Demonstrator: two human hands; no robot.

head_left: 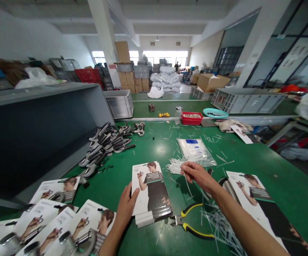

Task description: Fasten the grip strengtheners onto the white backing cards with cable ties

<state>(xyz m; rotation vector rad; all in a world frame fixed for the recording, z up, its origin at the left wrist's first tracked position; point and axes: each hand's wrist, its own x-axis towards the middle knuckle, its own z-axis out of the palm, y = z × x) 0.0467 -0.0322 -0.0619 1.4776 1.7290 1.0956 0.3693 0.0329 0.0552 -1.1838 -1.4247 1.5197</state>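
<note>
Two bare hands of yours: what are they on?

Your left hand (127, 205), fingers spread, rests against a stack of glossy white-and-black printed cards (154, 188); your right hand (198, 175) pinches narrowly on a thin white plastic cable tie (188, 186), above yellow-and-black pliers (179, 220).

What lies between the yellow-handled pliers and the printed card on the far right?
Loose white cable ties lie there on the green workbench, as the head view shows.

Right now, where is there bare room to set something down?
Bare green bench shows between the hand grippers and the tie bag, and right of the bag. Crowded: the cards at lower left and around the pliers.
</note>
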